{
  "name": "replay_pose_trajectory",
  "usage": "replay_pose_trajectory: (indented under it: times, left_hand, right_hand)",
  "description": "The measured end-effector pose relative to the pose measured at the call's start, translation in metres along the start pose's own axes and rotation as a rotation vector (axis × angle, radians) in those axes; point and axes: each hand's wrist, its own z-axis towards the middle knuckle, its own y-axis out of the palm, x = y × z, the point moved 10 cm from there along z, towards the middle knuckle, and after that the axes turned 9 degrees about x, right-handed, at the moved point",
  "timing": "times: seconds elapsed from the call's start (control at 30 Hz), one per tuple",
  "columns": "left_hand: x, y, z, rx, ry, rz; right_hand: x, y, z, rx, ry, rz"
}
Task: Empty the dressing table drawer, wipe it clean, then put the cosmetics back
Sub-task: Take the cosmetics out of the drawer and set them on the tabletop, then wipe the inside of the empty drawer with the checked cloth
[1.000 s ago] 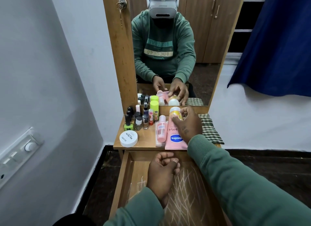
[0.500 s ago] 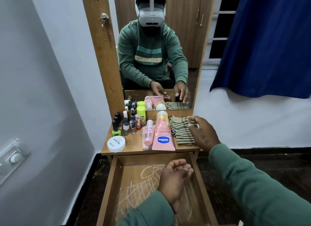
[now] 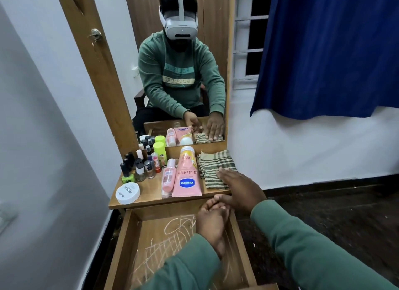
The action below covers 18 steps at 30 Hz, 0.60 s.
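Head view, looking down at our dressing-table counter (image 3: 151, 195) and mirror. From the left we find a white round tub (image 3: 127, 192), a cluster of small nail polish bottles (image 3: 138, 167), a pink bottle (image 3: 168, 178) and a pink Vaseline tube (image 3: 187, 178) lying flat. Below them the open drawer (image 3: 127, 242) holds no cosmetics, only pale scribbles. Our left hand (image 3: 211, 224) hovers over its front right corner, fingers loosely curled, holding nothing. Right of the tube lies a folded checked cloth (image 3: 213, 162). Our right hand (image 3: 241, 189) lies flat on it, fingers straight. We judge the cloth soft, light and limp. It is best bunched at its near edge, so the folds come up together.
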Motion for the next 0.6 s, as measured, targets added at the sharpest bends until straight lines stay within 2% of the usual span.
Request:
replay_pose_trajectory:
  times: [0.2, 0.37, 0.47, 0.6]
  left_hand:
    - [0.005, -0.005, -0.003, 0.001, 0.028, -0.027]
    - [0.010, -0.005, -0.019, -0.103, 0.037, -0.046]
    - [0.012, -0.011, -0.031, -0.147, 0.072, -0.034]
    - [0.017, -0.025, -0.050, -0.179, 0.160, 0.046]
  right_hand:
    - [-0.019, -0.024, -0.029, 0.214, -0.041, -0.019]
    - [-0.029, -0.045, -0.056, 0.268, 0.076, 0.049]
    - [-0.035, -0.051, -0.078, 0.271, 0.181, 0.195]
    - [-0.035, -0.047, -0.103, 0.286, 0.396, 0.527]
